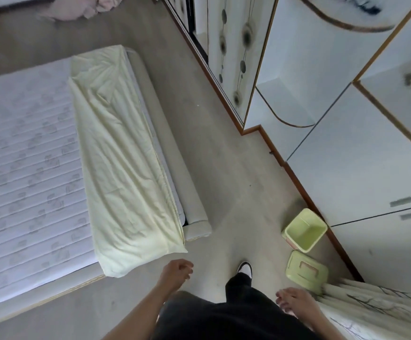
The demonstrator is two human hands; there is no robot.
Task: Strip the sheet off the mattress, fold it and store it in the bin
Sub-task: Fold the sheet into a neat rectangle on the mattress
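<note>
The sheet (pixel 123 158) was soft, light and limp, so it would likely sag and slip out of its folds unless taken by the corners; the near corner hanging off the mattress (pixel 25 168), just ahead of the left fingers, looked the best place to pinch. It lay folded into a long strip along the mattress edge. The left hand (pixel 176 271) hung loosely curled, holding nothing and touching nothing. The right hand (pixel 295 303) was relaxed and empty too. The bin (pixel 305 229) stood open on the floor ahead of the right fingers, its lid (pixel 307 269) beside it.
</note>
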